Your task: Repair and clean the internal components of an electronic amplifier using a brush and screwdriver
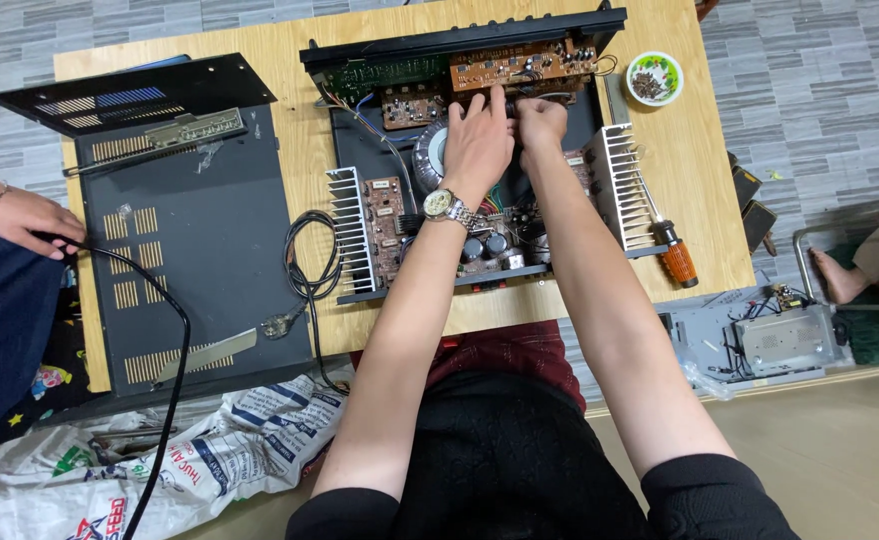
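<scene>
Two heat sinks [352, 228], one screwdriver [668, 238], one bowl [655, 78], one wristwatch [442, 205].

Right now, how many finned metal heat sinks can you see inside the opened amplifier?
2: one heat sink at the chassis's left side, another heat sink at its right, beside the screwdriver. The arms may hide more.

The table [695, 170] is pale plywood with a smooth matt face. The amplifier chassis [460, 180] is black painted metal; its heat sinks [615, 185] are bare ribbed aluminium, dull silver. The circuit board [520, 68] looks matt brown. The cover panel [200, 250] is matt dark metal. The screwdriver [672, 250] has a glossy orange plastic handle.
</scene>
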